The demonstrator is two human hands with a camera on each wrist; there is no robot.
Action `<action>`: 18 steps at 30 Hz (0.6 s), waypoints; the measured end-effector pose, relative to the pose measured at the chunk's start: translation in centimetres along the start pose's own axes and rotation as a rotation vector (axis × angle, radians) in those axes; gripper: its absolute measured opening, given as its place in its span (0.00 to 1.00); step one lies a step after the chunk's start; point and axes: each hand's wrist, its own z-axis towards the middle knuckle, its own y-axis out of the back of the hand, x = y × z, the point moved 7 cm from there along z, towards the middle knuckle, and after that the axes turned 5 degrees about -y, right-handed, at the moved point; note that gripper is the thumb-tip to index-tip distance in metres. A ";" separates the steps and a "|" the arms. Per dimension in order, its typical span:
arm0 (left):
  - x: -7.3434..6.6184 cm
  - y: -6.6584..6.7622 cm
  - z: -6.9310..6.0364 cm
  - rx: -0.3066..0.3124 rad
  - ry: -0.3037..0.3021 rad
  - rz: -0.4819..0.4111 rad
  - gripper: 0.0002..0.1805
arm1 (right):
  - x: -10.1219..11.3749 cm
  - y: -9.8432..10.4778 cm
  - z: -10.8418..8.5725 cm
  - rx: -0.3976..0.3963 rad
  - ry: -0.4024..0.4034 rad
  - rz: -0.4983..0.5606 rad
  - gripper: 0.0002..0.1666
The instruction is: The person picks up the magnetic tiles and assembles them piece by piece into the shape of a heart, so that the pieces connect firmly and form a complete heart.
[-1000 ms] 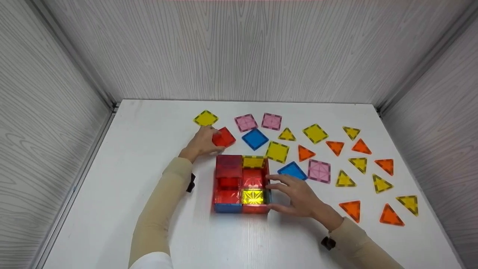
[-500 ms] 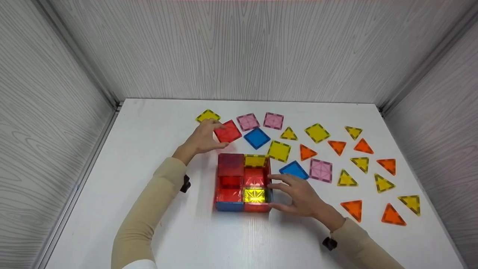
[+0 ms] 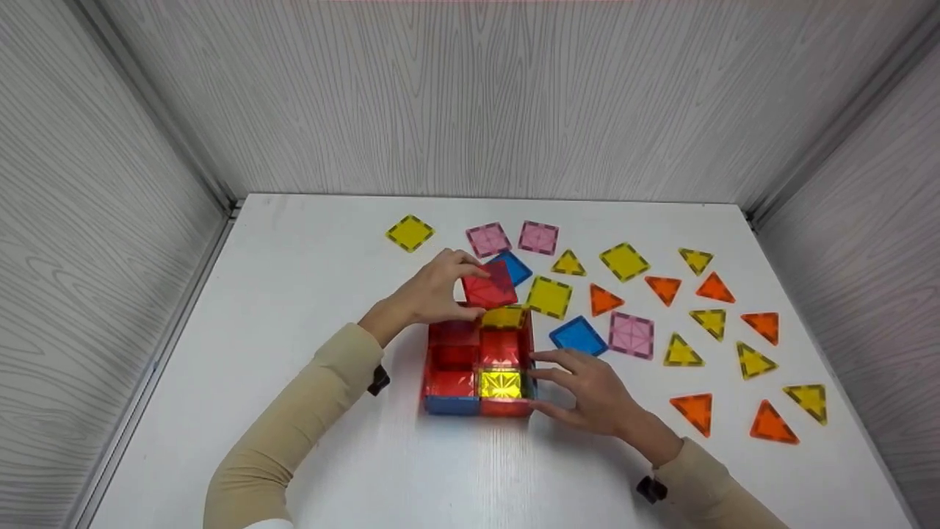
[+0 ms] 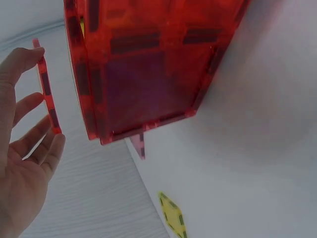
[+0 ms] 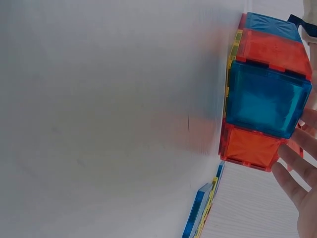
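My left hand (image 3: 432,288) pinches a red square magnetic tile (image 3: 489,285) by its edges, raised above the back of a low box built of magnetic tiles (image 3: 452,405). In the left wrist view that tile (image 4: 45,84) is edge-on between thumb and fingers, apart from the red wall of the box. The box has red and blue outer walls, a yellow tile (image 3: 500,383) at its front right and a raised red part at its back left. Against its right side rest the extended fingertips of my right hand (image 3: 596,395); the right wrist view shows them beside a blue wall tile (image 5: 267,99).
Loose square tiles lie behind the box, among them a yellow one (image 3: 410,233), two pink ones (image 3: 538,238) and a blue one (image 3: 579,336). Several orange and yellow triangles (image 3: 683,351) spread over the table's right side. Grey panels (image 3: 470,95) enclose the white table (image 3: 330,250).
The left hand has lifted the red square tile off the table and carried it right, to above the back of the box. The right hand has stayed almost in place.
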 end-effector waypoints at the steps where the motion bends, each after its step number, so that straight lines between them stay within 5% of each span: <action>1: -0.4 -0.3 0.0 0.013 -0.011 0.003 0.32 | 0.1 0.1 0.0 -0.004 0.001 -0.009 0.26; 11: -2.8 -2.9 0.0 0.121 -0.084 -0.004 0.33 | 0.4 0.2 -0.3 -0.011 0.003 -0.026 0.24; 18: -3.0 -4.1 -0.3 0.184 -0.052 -0.001 0.33 | 0.3 0.2 -0.3 -0.010 0.000 -0.021 0.24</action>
